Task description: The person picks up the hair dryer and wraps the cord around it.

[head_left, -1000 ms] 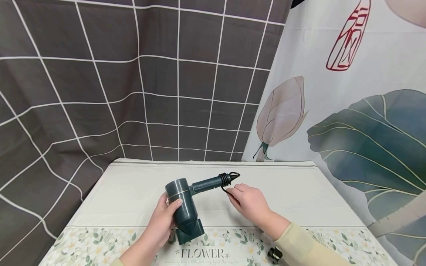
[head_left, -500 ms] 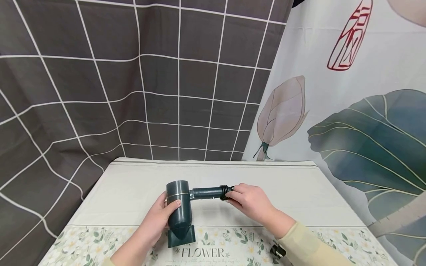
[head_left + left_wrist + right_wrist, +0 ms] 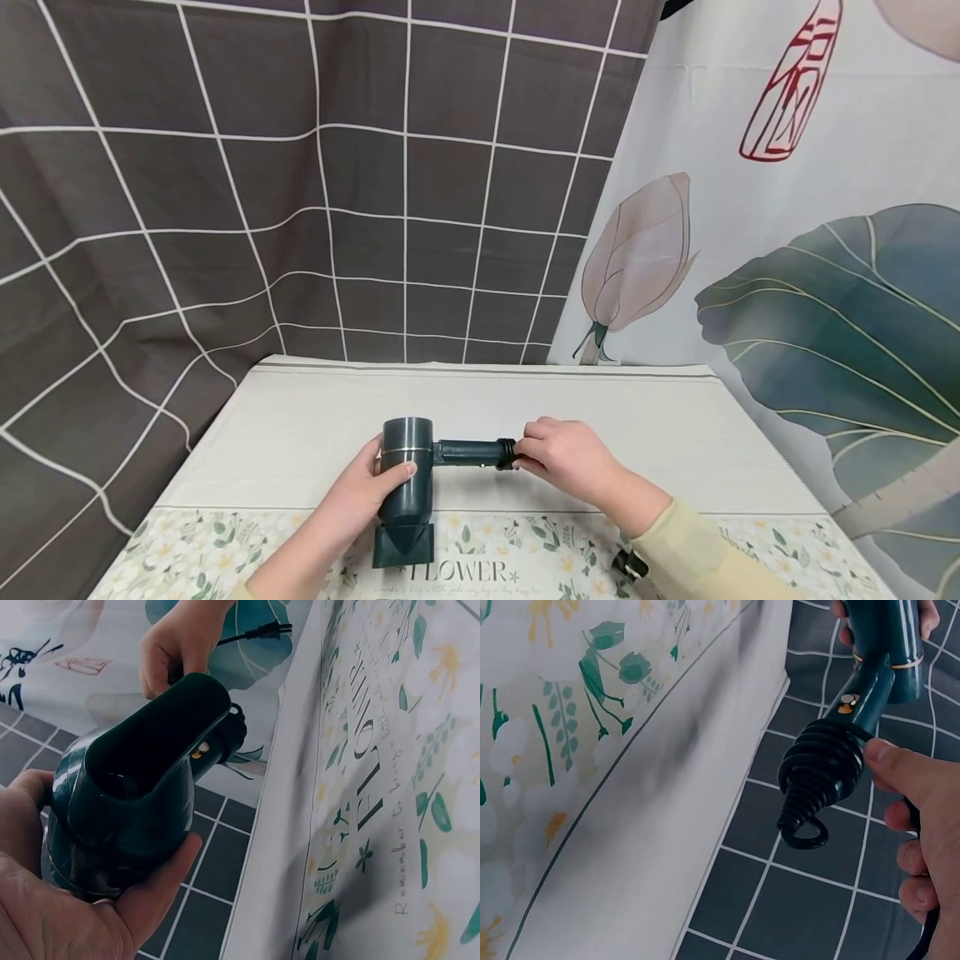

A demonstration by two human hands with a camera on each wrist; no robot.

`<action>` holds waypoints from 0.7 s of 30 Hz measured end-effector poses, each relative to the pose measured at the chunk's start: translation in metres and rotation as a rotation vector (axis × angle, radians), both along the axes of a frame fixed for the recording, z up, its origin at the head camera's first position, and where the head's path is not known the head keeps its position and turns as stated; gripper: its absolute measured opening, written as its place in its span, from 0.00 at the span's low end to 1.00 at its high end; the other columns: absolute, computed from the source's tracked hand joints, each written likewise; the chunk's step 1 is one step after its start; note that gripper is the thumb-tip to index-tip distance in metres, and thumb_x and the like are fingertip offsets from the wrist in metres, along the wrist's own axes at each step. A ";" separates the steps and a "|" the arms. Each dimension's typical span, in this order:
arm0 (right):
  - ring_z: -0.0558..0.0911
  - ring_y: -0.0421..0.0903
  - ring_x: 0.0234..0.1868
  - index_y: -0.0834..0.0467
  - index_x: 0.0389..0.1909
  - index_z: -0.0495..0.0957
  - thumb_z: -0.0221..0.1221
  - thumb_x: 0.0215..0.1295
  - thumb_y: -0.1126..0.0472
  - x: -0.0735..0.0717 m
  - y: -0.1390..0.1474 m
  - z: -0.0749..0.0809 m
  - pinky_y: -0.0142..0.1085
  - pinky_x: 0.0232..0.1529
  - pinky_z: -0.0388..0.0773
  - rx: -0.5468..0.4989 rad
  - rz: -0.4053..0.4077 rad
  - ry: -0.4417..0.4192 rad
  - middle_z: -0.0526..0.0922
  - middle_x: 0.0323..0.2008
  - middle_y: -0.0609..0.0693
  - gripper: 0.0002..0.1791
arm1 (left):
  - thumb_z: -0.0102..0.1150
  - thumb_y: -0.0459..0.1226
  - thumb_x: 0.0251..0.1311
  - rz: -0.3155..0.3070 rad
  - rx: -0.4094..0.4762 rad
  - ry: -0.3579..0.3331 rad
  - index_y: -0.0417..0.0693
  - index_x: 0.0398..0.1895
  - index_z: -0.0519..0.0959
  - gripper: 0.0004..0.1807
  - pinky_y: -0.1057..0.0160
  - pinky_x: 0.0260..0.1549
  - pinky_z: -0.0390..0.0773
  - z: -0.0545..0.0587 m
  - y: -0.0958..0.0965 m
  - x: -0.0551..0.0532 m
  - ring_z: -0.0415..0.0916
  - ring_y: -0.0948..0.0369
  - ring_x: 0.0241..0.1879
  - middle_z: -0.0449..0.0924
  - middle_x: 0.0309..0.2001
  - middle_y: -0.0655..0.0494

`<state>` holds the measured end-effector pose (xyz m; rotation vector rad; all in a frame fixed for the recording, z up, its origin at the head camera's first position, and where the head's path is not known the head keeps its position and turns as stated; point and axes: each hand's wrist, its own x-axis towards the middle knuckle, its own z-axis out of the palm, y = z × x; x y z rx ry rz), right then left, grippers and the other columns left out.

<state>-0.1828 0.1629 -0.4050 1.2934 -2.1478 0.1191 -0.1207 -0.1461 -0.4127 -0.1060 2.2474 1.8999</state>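
A dark green hair dryer point(image 3: 407, 483) is held over the table, with its handle point(image 3: 468, 452) pointing right and its flat nozzle point(image 3: 403, 546) toward the front. My left hand point(image 3: 356, 492) grips the barrel, thumb across the front; the left wrist view looks into the nozzle's opening point(image 3: 142, 750). A black cord point(image 3: 821, 761) is wound in several turns round the handle's end, and a small loop stands out at its tip. There my right hand point(image 3: 566, 458) pinches the cord between thumb and forefinger, and the cord's free length point(image 3: 928, 930) runs through the curled fingers.
The cord's two-pin plug point(image 3: 270, 630) dangles beyond the right hand, close to the right sleeve point(image 3: 682, 542) in the head view. A white tablecloth point(image 3: 300, 433) with a floral front band covers the table. Behind hang a grey grid curtain point(image 3: 360, 167) and a white flower-print curtain point(image 3: 675, 108).
The dryer's handle has swung from slanting up to the right to nearly level, and its nozzle has shifted left. My right hand has come in close to the wound cord at the handle's end.
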 end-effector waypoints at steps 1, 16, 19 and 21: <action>0.73 0.36 0.25 0.48 0.29 0.83 0.74 0.51 0.54 0.000 0.000 0.000 0.29 0.25 0.74 0.003 0.002 -0.003 0.74 0.26 0.38 0.09 | 0.64 0.47 0.63 -0.004 -0.011 0.001 0.42 0.77 0.51 0.46 0.47 0.46 0.80 0.000 0.000 0.000 0.82 0.52 0.46 0.76 0.58 0.38; 0.76 0.35 0.33 0.47 0.39 0.86 0.66 0.64 0.53 -0.011 0.009 -0.001 0.29 0.34 0.75 -0.017 0.066 -0.192 0.77 0.34 0.38 0.06 | 0.61 0.46 0.64 -0.070 -0.052 0.006 0.42 0.76 0.55 0.42 0.43 0.47 0.78 -0.001 -0.010 0.001 0.81 0.51 0.48 0.76 0.59 0.39; 0.76 0.34 0.34 0.48 0.42 0.86 0.63 0.67 0.51 -0.014 0.012 -0.002 0.29 0.36 0.75 -0.041 0.084 -0.229 0.78 0.35 0.38 0.08 | 0.58 0.45 0.67 -0.110 -0.020 0.014 0.40 0.76 0.54 0.40 0.45 0.46 0.78 -0.002 -0.013 0.001 0.80 0.51 0.47 0.75 0.60 0.37; 0.76 0.34 0.35 0.48 0.44 0.86 0.62 0.68 0.51 -0.016 0.014 -0.002 0.29 0.37 0.75 -0.064 0.087 -0.259 0.78 0.36 0.38 0.09 | 0.55 0.44 0.68 -0.144 0.015 0.014 0.38 0.76 0.52 0.39 0.47 0.45 0.79 -0.003 -0.016 0.001 0.81 0.51 0.46 0.74 0.60 0.37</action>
